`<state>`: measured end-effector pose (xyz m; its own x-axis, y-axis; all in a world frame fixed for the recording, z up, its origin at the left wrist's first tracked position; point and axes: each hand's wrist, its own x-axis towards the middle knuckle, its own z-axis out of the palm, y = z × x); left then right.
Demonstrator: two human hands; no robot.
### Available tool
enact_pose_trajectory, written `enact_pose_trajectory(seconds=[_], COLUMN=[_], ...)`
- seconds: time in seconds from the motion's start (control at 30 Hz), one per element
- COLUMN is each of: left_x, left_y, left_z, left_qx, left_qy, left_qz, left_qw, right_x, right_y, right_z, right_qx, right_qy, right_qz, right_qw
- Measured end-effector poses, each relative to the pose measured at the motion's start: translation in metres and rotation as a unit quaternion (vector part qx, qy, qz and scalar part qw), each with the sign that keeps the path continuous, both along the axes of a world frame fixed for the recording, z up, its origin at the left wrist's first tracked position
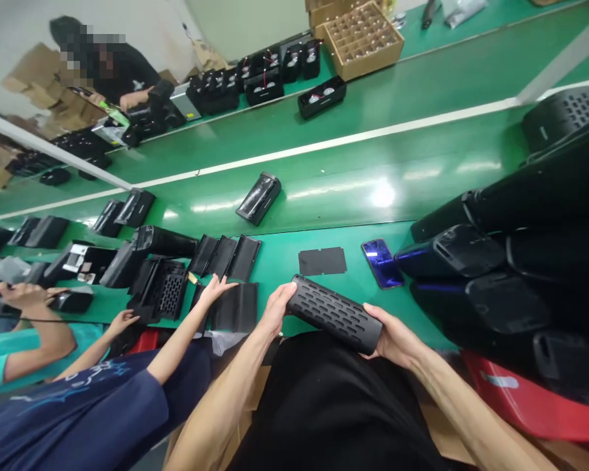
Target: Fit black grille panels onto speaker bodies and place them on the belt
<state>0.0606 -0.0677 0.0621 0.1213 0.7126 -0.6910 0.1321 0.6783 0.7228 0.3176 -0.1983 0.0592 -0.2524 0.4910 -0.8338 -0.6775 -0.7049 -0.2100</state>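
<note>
A black speaker housing (334,314) with a slotted grille face is tilted above the front edge of the green bench, over my lap. My left hand (277,307) grips its upper left end, and my right hand (391,335) is closed around its lower right end. Just beyond it, a thin black rectangular sheet (322,261) with notched corners lies flat on the bench. To the right of that sheet lies a phone (383,263) with a shiny blue-purple surface. The underside of the housing is hidden from me.
Black housings (491,261) are stacked high at the right. One black unit (258,198) lies on the green belt (353,176). On my left, a co-worker's hand (216,288) is over black panels (235,307). Across the belt stand a divided carton (363,39) and another person (122,72).
</note>
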Motion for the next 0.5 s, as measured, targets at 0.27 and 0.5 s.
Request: enact_pose_trajectory(seconds=[0.27, 0.5], left_x=[0.015, -0.009], left_y=[-0.006, 0.05], left_z=[-0.008, 0.073], left_qx=[0.043, 0.169], left_qy=[-0.173, -0.103], left_qz=[0.052, -0.292], left_qw=[0.983, 0.936], right_x=[-0.062, -0.039], right_y=[0.01, 0.036], right_z=[0.01, 0.034], right_qx=[0.087, 0.264], right_qy=[0.079, -0.245], right_qz=[-0.063, 0.053], right_qw=[0.991, 0.931])
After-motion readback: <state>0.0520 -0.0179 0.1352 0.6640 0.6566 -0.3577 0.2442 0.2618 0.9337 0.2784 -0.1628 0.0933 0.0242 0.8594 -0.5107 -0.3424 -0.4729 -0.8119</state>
